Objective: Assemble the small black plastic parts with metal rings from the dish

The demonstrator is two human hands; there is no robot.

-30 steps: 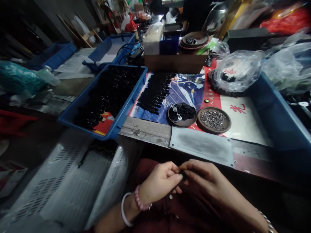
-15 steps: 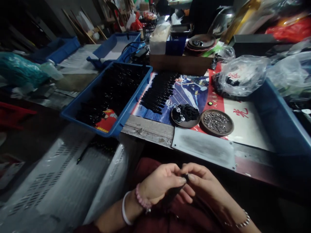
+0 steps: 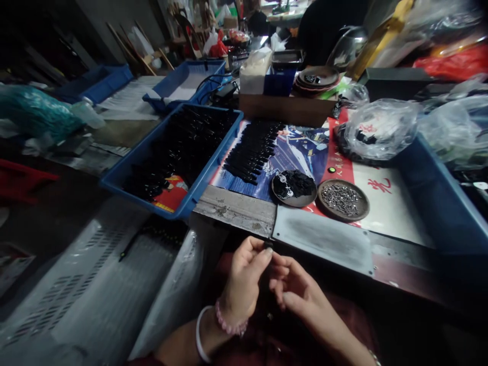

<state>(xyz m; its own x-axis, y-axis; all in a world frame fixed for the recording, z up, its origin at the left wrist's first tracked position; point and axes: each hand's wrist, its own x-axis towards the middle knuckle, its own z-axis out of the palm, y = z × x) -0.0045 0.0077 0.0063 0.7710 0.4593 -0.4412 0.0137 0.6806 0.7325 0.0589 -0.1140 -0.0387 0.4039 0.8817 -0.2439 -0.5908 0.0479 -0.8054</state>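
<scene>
My left hand, with a pink bead bracelet and a white bangle at its wrist, pinches a small black piece between thumb and fingertips. The piece's kind cannot be made out, since the fingers cover most of it. My right hand is just to the right, its fingers loosely bent and the thumb apart, with nothing visible in it. Its fingertips come close to the left fingers. Beyond the hands are a round dish of small black parts and a dish of small metal pins.
A grey metal plate lies along the bench edge. At the left, a blue tray holds many slim black items, with a row of similar black items beside it. A blue bin and a clear plastic bag stand at the right.
Both hands have moved up and left, towards the bench edge. My right fingers have come off the black piece and spread apart; my left hand still pinches it. The view has shifted slightly.
</scene>
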